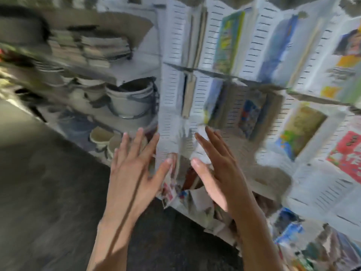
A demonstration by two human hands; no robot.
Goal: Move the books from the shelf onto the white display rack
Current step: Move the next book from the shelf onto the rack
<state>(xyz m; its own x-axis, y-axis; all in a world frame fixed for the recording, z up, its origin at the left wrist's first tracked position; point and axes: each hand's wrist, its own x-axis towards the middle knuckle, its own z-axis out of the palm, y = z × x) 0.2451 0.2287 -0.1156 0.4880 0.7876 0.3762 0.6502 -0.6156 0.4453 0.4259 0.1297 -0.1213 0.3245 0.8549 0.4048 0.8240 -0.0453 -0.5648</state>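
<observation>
Both empty, fingers spread: left hand point(134, 169) & right hand point(216, 173) flank white display rack point(195, 94) edge, prob. btwn trips to shelf point(134, 67) w/ stacked books point(91, 49).

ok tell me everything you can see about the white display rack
The white display rack fills the right half of the view. It looks like white panels with rows of short dark slots, folded into angled vertical bays and stacked in tiers split by dark edges. Colourful books sit face-out in several bays, among them a green and yellow cover and a red one. Both hands, left and right, are open with fingers spread at its lower corner; blur hides whether they touch it.
</observation>
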